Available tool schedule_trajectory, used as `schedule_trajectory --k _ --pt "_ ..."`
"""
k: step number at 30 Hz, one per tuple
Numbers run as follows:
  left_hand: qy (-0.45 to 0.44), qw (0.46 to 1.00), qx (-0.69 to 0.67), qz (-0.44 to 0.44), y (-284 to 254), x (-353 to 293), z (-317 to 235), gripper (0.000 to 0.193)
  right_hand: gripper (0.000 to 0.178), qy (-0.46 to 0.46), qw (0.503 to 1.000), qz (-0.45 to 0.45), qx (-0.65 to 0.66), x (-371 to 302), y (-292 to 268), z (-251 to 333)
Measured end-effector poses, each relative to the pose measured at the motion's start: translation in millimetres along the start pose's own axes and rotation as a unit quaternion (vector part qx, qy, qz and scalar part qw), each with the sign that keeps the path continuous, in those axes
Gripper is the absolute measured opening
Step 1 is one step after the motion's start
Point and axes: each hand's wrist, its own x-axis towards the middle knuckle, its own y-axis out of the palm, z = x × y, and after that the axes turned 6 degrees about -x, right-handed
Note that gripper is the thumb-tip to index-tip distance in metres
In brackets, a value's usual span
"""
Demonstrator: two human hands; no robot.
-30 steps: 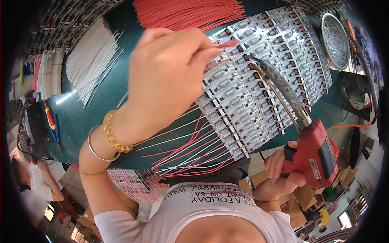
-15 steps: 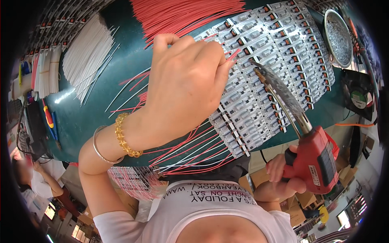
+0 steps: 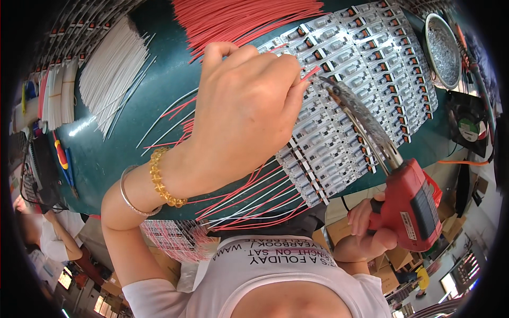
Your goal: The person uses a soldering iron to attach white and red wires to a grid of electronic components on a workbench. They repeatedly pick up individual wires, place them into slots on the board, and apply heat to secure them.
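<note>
My left hand [image 3: 248, 103] is closed in a pinch over the left part of a panel of small circuit boards [image 3: 366, 63]. From between its thumb and finger juts the tip of a red wire [image 3: 312, 73]. My right hand [image 3: 374, 227] wraps round the handle of a red soldering gun [image 3: 411, 206]. The gun's long, darkened tip slants up and left over the boards, ending just right of the red wire without clearly touching it. Red and white wires [image 3: 249, 199] fan out from the panel's lower left edge. My left palm hides part of the boards.
Bundles of red wires [image 3: 233, 21] and white wires [image 3: 114, 74] lie on the green table [image 3: 106, 169]. A metal bowl [image 3: 442, 50] and a black fan [image 3: 467, 124] stand at the right. Pliers [image 3: 63, 159] lie at the left. Another person [image 3: 61, 233] is beyond the table's left side.
The soldering gun has shifted slightly left, its tip a little nearer the red wire. My left hand has moved slightly right and keeps its pinch.
</note>
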Motion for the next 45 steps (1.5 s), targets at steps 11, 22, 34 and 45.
schedule_trajectory --k 11,22,34,45 --pt "-0.006 1.000 -0.018 0.000 0 0 -1 0.016 0.100 -0.004 0.998 -0.004 0.062 2 -2 -2" --pt "0.013 1.000 -0.015 -0.005 6 -6 -5 0.014 0.097 -0.023 0.999 -0.002 0.025 -9 -18 -17" --pt "0.007 0.999 -0.035 0.018 3 -4 -3 0.014 0.088 0.051 0.996 0.023 0.076 -5 -11 -10" --pt "0.013 0.999 -0.025 0.020 3 -2 -5 0.014 0.097 -0.009 0.994 0.014 0.108 -7 -7 -9"
